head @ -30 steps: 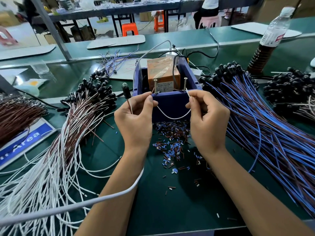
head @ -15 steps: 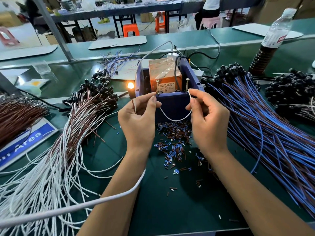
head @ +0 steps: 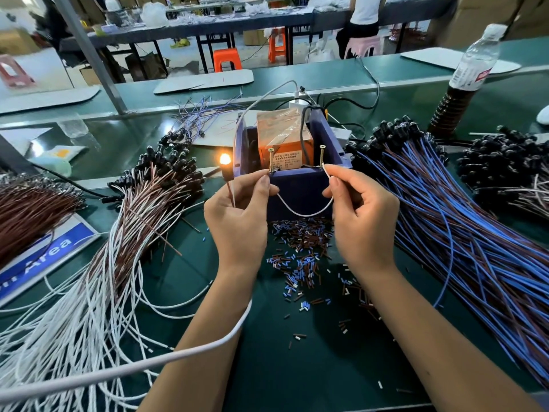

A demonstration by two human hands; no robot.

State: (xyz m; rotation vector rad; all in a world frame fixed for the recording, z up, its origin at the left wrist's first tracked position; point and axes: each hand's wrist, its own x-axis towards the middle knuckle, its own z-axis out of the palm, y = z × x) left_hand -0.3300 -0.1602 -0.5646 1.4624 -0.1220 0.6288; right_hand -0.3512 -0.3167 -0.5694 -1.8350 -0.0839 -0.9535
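Between the right hand's (head: 362, 215) thumb and forefinger tips (head: 330, 171), the free end of the white lead (head: 303, 214) is pinched and held against the right screw (head: 321, 154), with the other fingers curled loosely beneath. The left hand (head: 237, 221) pinches with thumb and forefinger at the foot of the left screw (head: 271, 159). I cannot tell which lead end sits under that thumb.

The white lead sags in a shallow loop between the two hands, both ends turned upward toward the screws. Just outside the left fingers the lamp (head: 225, 162) stands upright, its long axis near vertical, the glowing tip up and its two thin leads running down into that hand.

By the look of it, this is a very light, limp piece. The wire bends at a touch and would slide through a loose pinch, so the best hold is on the insulation just behind the bare tip. The lit tip is probably the fragile part and is best left untouched.

Beyond the fingertips, both screws rise from the near wall of the blue box (head: 300, 188), which holds an orange unit (head: 282, 135). Below the hands lie cut sleeve bits (head: 300, 251). A white-and-brown bundle (head: 142, 209) spreads outside the left hand, and a blue bundle (head: 445, 221) outside the right.
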